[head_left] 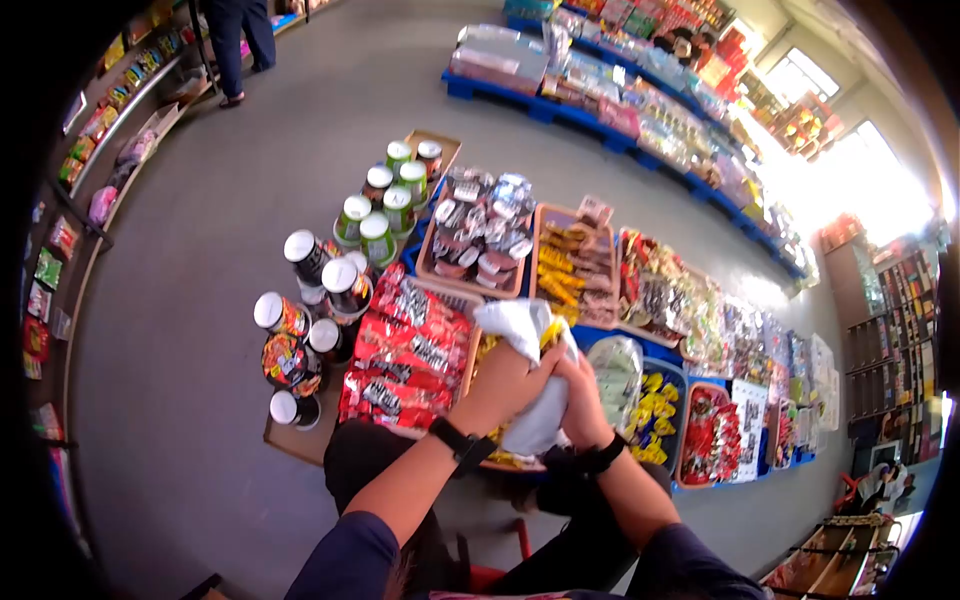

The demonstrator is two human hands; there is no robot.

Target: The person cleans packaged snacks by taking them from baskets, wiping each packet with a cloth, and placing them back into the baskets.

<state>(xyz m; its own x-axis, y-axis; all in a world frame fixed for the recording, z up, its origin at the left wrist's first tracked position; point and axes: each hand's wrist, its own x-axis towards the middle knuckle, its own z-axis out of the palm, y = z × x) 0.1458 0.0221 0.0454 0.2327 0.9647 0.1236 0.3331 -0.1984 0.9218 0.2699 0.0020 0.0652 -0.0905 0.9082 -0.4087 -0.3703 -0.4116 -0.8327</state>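
Head feed on my end. Biggest first: grey floor all round. Blue pallets loaded with packaged goods run across the far right; stocked shelf down the left. Far left, a standing person, only dark trousers and a shoe showing.

Near centre, a spread of goods. Left side: white-lidded cups, red packets just right of them. Dark-and-silver packs sit in a tray beyond the red ones; yellow and brown packets to the right of those. Clear plastic bag just right of the hands, then yellow-wrapped pieces in a blue tub.

White bag is between my two hands: one end sticks out on the far side of the left hand, the rest hangs toward the near side. A bit of yellow shows at its far end. It's over yellow packets at the centre; can't tell if it touches them.

Left hand grips the bag from the left, right hand grips from the right, hands touching. Finger detail is blurred.

Smallest: black wristband on the left wrist, another on the right.
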